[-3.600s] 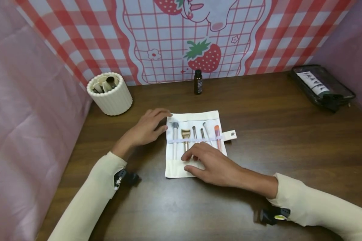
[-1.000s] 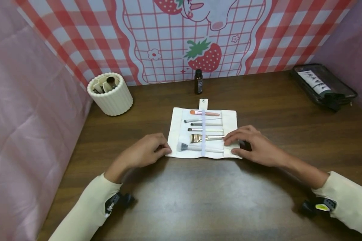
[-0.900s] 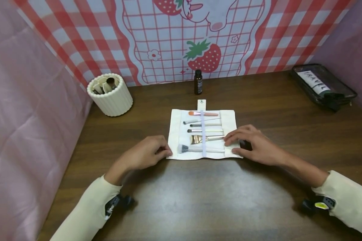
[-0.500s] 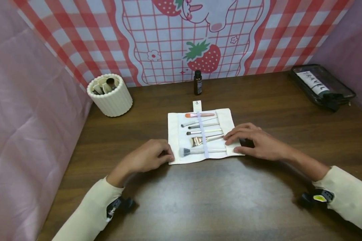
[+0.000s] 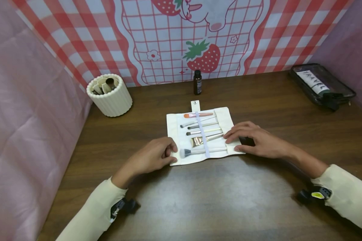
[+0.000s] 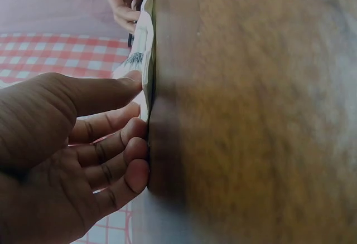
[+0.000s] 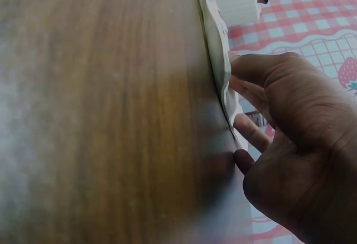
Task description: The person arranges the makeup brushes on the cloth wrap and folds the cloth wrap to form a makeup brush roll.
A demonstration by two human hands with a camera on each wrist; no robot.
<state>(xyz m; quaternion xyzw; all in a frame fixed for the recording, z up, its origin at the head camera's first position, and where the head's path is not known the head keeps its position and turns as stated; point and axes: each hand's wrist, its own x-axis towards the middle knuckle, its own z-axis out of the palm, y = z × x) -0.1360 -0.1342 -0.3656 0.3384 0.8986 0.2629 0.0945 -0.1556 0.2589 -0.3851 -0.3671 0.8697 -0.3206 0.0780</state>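
A white cloth brush roll (image 5: 173, 134) lies unrolled on the table, its snap tab (image 5: 195, 105) pointing to the back. Several makeup brushes sit across it under a lilac elastic band (image 5: 201, 131), among them a fluffy white-handled brush (image 5: 196, 151), a wide gold brush (image 5: 196, 141) and an orange-tipped brush (image 5: 188, 115). My left hand (image 5: 154, 154) touches the roll's left front corner, thumb and fingers apart; the left wrist view shows the thumb (image 6: 106, 92) at the cloth edge. My right hand (image 5: 257, 140) rests its fingertips on the right flap, thumb at the near corner.
A ribbed white cup (image 5: 111, 102) holding more brushes stands at the back left. Behind the roll is a small dark bottle (image 5: 197, 83). A black-edged clear pouch (image 5: 322, 85) labelled TRAVEL lies at the back right. A checked strawberry cloth (image 5: 205, 50) hangs behind the table.
The roll was turned from having its tab at the right to having it at the back, then tilted slightly, left side nearer. The left hand's thumb and fingers have since spread on its corner.
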